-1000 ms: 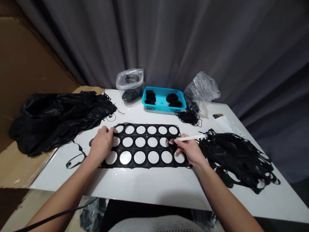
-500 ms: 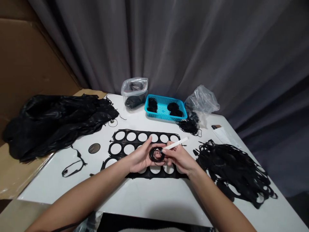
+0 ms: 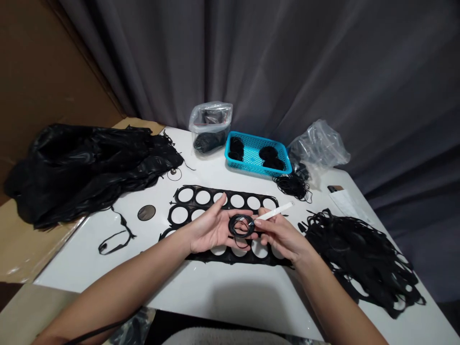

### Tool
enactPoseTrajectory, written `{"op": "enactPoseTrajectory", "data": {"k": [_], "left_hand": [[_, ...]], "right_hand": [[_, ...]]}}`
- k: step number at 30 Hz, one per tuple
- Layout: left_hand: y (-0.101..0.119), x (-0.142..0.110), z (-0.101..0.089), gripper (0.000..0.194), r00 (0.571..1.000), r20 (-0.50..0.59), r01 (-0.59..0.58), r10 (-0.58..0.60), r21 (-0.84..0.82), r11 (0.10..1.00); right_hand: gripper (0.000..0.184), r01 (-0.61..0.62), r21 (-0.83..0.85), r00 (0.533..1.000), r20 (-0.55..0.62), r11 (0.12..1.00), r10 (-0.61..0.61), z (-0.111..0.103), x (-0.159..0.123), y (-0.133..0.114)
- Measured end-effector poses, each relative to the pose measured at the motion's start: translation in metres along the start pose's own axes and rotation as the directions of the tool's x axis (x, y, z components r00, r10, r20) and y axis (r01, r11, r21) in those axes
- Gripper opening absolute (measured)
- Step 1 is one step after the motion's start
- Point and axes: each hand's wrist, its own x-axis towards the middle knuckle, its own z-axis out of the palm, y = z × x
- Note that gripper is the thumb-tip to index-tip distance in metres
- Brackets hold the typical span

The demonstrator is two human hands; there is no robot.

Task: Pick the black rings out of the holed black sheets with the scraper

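Observation:
My left hand lies palm up over a black rubber sheet punched with rows of round holes. Several thin black rings rest on its outstretched fingers. My right hand is closed round a thin white stick tool, whose tip touches the rings. Both hands hover just above the middle of the sheet.
On the white table lie a heap of black rubber sheets at left and a pile of cut-out black scrap at right. Behind stand a blue basket with black rings, two plastic bags, a loose ring bundle and a dark disc.
My left hand left the sheet's left end and came to the middle, palm up. My right hand lifted black rings off the sheet onto the left fingers.

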Motion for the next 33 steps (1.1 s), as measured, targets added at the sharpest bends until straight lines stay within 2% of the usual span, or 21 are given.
{"op": "enactPoseTrajectory", "data": {"k": [4,7,9,11,13,15,16,19,21,24,26,28,29,31,33], "left_hand": [[0.002,-0.002,0.002,0.075,0.999,-0.035,-0.007,0.008,0.021,1.0],[-0.003,-0.003,0.005,0.056,0.99,-0.121,-0.048,0.069,0.17,0.984],[-0.008,-0.003,0.005,0.057,0.973,-0.177,-0.086,0.145,0.305,0.949],[-0.012,-0.003,0.002,0.054,0.946,-0.205,-0.133,0.25,0.459,0.879],[-0.014,-0.002,-0.001,0.044,0.91,-0.188,-0.17,0.37,0.645,0.745],[-0.012,-0.003,-0.004,0.039,0.889,-0.153,-0.185,0.431,0.741,0.645],[-0.01,-0.004,-0.005,0.038,0.887,-0.14,-0.195,0.44,0.75,0.632],[-0.003,-0.007,-0.005,0.038,0.891,-0.157,-0.218,0.427,0.676,0.704],[0.002,-0.009,-0.006,0.041,0.884,-0.207,-0.233,0.418,0.581,0.78],[0.009,-0.012,-0.008,0.048,0.838,-0.311,-0.261,0.448,0.491,0.831],[0.014,-0.014,-0.01,0.046,0.795,-0.373,-0.269,0.479,0.49,0.829],[0.018,-0.016,-0.01,0.041,0.78,-0.395,-0.267,0.485,0.491,0.829],[0.019,-0.017,-0.009,0.038,0.784,-0.389,-0.267,0.483,0.491,0.829],[0.021,-0.018,-0.007,0.034,0.798,-0.366,-0.267,0.478,0.498,0.825],[0.023,-0.019,-0.005,0.031,0.813,-0.338,-0.266,0.475,0.51,0.818]], "right_hand": [[0.04,0.0,-0.033,1.0,-0.008,0.999,-0.001,0.004,0.0,-0.002],[0.04,0.004,-0.069,1.0,-0.006,0.998,-0.005,0.007,0.002,-0.002],[0.041,0.012,-0.089,1.0,0.003,0.996,-0.011,0.009,0.004,-0.001],[0.042,0.012,-0.121,1.0,0.018,0.993,-0.01,0.011,0.008,0.0],[0.043,-0.005,-0.169,0.999,0.043,0.986,0.012,0.012,0.012,0.0],[0.044,-0.032,-0.215,0.995,0.085,0.976,0.052,0.011,0.015,-0.002],[0.045,-0.057,-0.228,0.99,0.111,0.972,0.084,0.011,0.017,-0.003],[0.045,-0.116,-0.224,0.974,0.167,0.968,0.155,0.01,0.024,-0.015],[0.043,-0.098,-0.211,0.974,0.179,0.973,0.137,0.008,0.034,-0.029],[0.039,0.045,-0.268,0.988,0.151,0.962,-0.004,0.001,0.061,-0.065],[0.039,0.191,-0.374,0.981,0.093,0.908,-0.168,-0.005,0.089,-0.095],[0.042,0.316,-0.553,0.93,0.019,0.771,-0.367,-0.011,0.124,-0.126],[0.04,0.328,-0.672,0.883,-0.033,0.664,-0.469,-0.013,0.144,-0.14],[0.036,0.322,-0.746,0.828,-0.077,0.583,-0.556,-0.014,0.183,-0.163],[0.033,0.283,-0.816,0.783,-0.107,0.504,-0.613,-0.01,0.22,-0.174]]}}
